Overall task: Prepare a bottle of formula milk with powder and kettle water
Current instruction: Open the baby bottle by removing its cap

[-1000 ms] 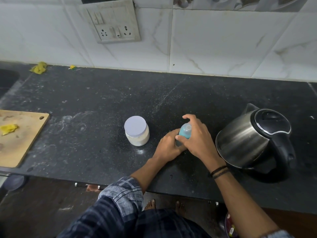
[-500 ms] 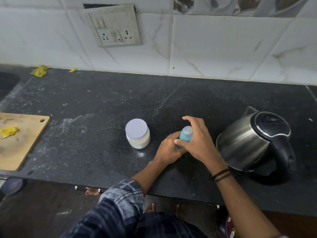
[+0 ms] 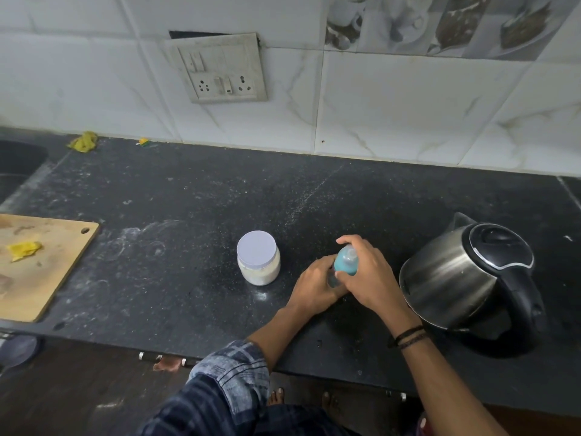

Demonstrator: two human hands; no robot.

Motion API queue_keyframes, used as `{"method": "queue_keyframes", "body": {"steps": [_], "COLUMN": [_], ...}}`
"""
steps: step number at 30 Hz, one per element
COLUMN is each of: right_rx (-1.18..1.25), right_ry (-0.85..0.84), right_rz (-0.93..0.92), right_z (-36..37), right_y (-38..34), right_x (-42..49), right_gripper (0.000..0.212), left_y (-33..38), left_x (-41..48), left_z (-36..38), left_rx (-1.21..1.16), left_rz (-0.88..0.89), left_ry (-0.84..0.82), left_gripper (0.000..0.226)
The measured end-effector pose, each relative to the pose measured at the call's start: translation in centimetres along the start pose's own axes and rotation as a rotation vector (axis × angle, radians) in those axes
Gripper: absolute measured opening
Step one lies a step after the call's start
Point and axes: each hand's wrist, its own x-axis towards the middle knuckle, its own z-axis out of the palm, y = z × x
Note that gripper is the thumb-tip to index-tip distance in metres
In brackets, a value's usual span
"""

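A small baby bottle with a blue cap [image 3: 345,262] stands on the black counter [image 3: 188,215]. My left hand [image 3: 317,286] grips its lower body, which is mostly hidden. My right hand [image 3: 367,275] curls round the blue cap from the right. A clear jar of white powder [image 3: 258,262] with a pale lid stands closed just left of my hands. A steel kettle [image 3: 465,278] with a black lid and handle stands to the right, close to my right wrist.
A wooden cutting board [image 3: 44,265] with a yellow scrap lies at the left edge. A sink [image 3: 15,165] is at the far left. A socket panel [image 3: 220,70] hangs on the tiled wall. Yellow scraps [image 3: 83,141] lie at the back left.
Both hands have stayed on the bottle in the same place; my right-hand fingers have shifted slightly round the blue cap. The camera view has tilted a little.
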Motion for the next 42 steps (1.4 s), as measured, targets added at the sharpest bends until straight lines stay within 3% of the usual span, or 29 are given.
{"method": "queue_keyframes", "body": {"steps": [4, 8, 12, 16, 22, 42], "right_rx": [-0.016, -0.05, -0.03, -0.068, -0.017, -0.016], "right_ry": [0.004, 0.025, 0.037, 0.05, 0.065, 0.0], "right_rz": [-0.009, 0.026, 0.016, 0.045, 0.055, 0.056], "right_z": [0.05, 0.33, 0.36, 0.36, 0.27, -0.17], "right_y": [-0.39, -0.34, -0.51, -0.62, -0.83, -0.81], "right_x": [0.18, 0.09, 0.04, -0.25, -0.39, 0.29], "right_gripper": [0.075, 0.062, 0.069, 0.061, 0.072, 0.064], "left_y": [0.02, 0.11, 0.12, 0.18, 0.37, 0.31], "left_x": [0.11, 0.03, 0.04, -0.01, -0.1, -0.04], "left_z": [-0.02, -0.11, -0.15, -0.15, -0.26, -0.22], "left_rx": [-0.015, -0.019, -0.014, -0.027, -0.023, -0.021], "left_rz": [0.0, 0.011, 0.022, 0.018, 0.026, -0.01], "left_ry": [-0.001, 0.004, 0.011, 0.009, 0.012, 0.006], "left_gripper": [0.057, 0.057, 0.057, 0.059, 0.057, 0.057]}}
